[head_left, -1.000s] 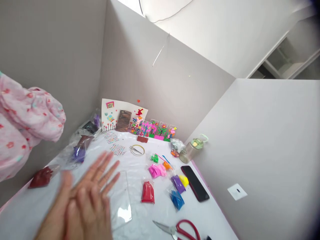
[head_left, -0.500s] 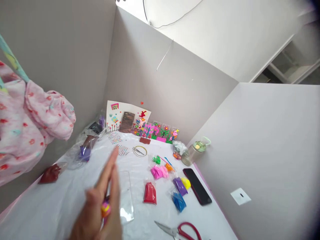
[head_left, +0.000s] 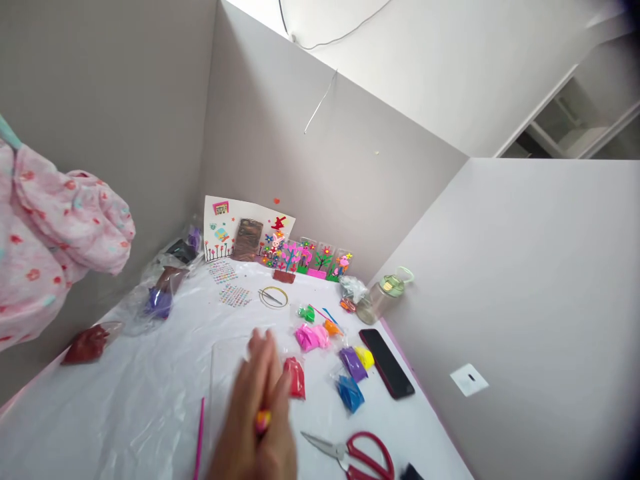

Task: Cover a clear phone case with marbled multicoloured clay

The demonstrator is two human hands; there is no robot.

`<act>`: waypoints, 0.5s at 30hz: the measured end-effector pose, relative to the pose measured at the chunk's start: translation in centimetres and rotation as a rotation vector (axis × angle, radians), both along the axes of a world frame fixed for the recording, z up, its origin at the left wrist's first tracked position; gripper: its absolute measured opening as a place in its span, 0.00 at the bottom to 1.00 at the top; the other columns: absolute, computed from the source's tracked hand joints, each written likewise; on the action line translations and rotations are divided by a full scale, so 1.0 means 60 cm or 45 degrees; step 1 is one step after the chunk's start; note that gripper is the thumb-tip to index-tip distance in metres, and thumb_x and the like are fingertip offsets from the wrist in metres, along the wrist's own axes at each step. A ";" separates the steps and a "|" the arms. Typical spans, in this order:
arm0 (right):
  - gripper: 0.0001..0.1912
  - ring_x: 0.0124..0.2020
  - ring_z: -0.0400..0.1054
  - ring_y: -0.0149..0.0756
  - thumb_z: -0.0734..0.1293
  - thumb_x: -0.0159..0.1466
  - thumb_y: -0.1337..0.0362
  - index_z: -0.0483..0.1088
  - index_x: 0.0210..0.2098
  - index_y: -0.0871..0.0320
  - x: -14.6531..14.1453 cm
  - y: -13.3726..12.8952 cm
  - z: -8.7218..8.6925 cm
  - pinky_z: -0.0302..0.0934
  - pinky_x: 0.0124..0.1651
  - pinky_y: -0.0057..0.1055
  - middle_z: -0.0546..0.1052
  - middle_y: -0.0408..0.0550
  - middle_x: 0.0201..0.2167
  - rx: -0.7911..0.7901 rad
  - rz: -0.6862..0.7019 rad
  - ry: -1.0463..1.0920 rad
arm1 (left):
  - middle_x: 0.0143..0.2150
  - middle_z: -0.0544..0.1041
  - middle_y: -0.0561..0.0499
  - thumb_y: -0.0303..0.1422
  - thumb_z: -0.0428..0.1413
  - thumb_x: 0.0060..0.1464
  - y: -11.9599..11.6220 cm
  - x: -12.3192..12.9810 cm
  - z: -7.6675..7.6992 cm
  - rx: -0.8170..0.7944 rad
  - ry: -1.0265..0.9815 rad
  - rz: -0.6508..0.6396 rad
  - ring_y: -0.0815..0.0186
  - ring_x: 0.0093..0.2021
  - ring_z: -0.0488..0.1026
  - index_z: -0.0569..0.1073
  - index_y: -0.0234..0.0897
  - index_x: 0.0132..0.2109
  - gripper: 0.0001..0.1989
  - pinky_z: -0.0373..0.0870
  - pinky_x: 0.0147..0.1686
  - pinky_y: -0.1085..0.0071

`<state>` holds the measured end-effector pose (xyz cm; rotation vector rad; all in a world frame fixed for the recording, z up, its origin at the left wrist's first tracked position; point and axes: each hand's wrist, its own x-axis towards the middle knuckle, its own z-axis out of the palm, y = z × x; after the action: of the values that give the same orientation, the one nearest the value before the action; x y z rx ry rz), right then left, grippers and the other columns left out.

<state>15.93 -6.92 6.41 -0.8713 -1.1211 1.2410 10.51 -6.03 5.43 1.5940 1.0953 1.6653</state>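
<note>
My left hand (head_left: 235, 417) and my right hand (head_left: 280, 437) are pressed palm to palm, fingers closed and pointing away from me. A small yellow and pink piece (head_left: 263, 421) shows in the gap between them; motion blur hides what it is, and whatever else lies between the palms is covered. Below them is a clear flat sheet (head_left: 223, 353). The red clay packet (head_left: 296, 379) is just beyond my right hand. To the left lies a thin pink stick (head_left: 200, 433), and red-handled scissors (head_left: 345, 451) rest to the right.
Packets of pink (head_left: 313, 337), purple (head_left: 353, 363) and blue clay (head_left: 351, 393) lie on the right, beside a phone (head_left: 387, 363) and a bottle (head_left: 383, 300). Decorated panels (head_left: 325, 260) stand at the back wall. Plastic bags (head_left: 160, 300) line the left edge.
Both hands, still pressed together, have moved right across the clear sheet. They now partly overlap the red packet's side, and the pink stick shows on the left. The view has shifted slightly.
</note>
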 end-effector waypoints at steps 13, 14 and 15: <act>0.28 0.41 0.78 0.38 0.59 0.68 0.43 0.76 0.40 0.62 0.027 0.069 -0.022 0.68 0.48 0.34 0.82 0.58 0.41 -0.629 0.105 0.736 | 0.38 0.80 0.54 0.41 0.56 0.60 -0.007 -0.142 -0.029 -0.229 0.517 0.004 0.59 0.43 0.76 0.76 0.48 0.37 0.06 0.71 0.46 0.71; 0.27 0.41 0.77 0.37 0.60 0.68 0.43 0.75 0.40 0.62 0.034 0.073 -0.021 0.68 0.47 0.34 0.82 0.57 0.41 -0.633 0.097 0.758 | 0.33 0.78 0.55 0.40 0.58 0.58 -0.024 -0.151 -0.049 -0.212 0.624 -0.085 0.61 0.37 0.76 0.75 0.48 0.32 0.07 0.71 0.42 0.73; 0.27 0.40 0.77 0.37 0.61 0.67 0.43 0.75 0.40 0.62 0.039 0.076 -0.021 0.68 0.46 0.34 0.82 0.57 0.41 -0.639 0.092 0.773 | 0.31 0.79 0.56 0.41 0.61 0.54 -0.040 -0.156 -0.072 -0.160 0.702 -0.139 0.62 0.33 0.75 0.77 0.49 0.33 0.05 0.71 0.37 0.74</act>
<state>18.30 -2.38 5.12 -0.7361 -0.3589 1.7348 1.16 -8.42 1.12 2.0463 1.3132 1.0827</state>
